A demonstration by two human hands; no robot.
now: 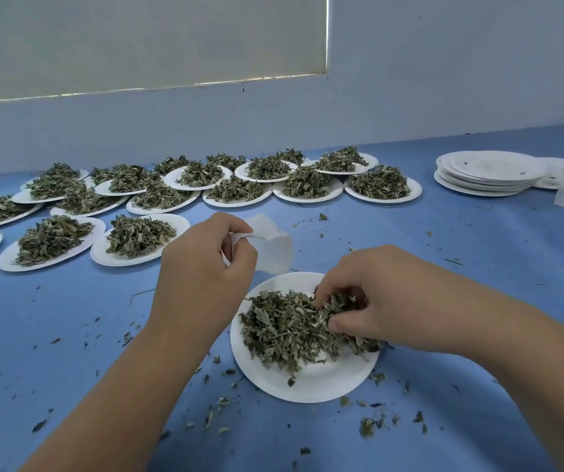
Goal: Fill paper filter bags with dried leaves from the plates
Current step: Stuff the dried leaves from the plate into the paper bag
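Paper filter bag (274, 248), crumbly dried leaves (284, 327)

This looks like a plain, small-scale herb-packing workroom: a long blue-covered worktop (69, 335) carries rows of white paper plates (309, 199) heaped with dried leaves (379, 182) and a stack of empty plates (484, 186), below a bare pale wall (444, 63) and a drawn blind (137, 39).

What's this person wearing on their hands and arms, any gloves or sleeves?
Nothing visible. The left hand and right hand are ungloved, with no rings showing; both forearms are bare to the frame's edge, without sleeves, watch or bracelet.
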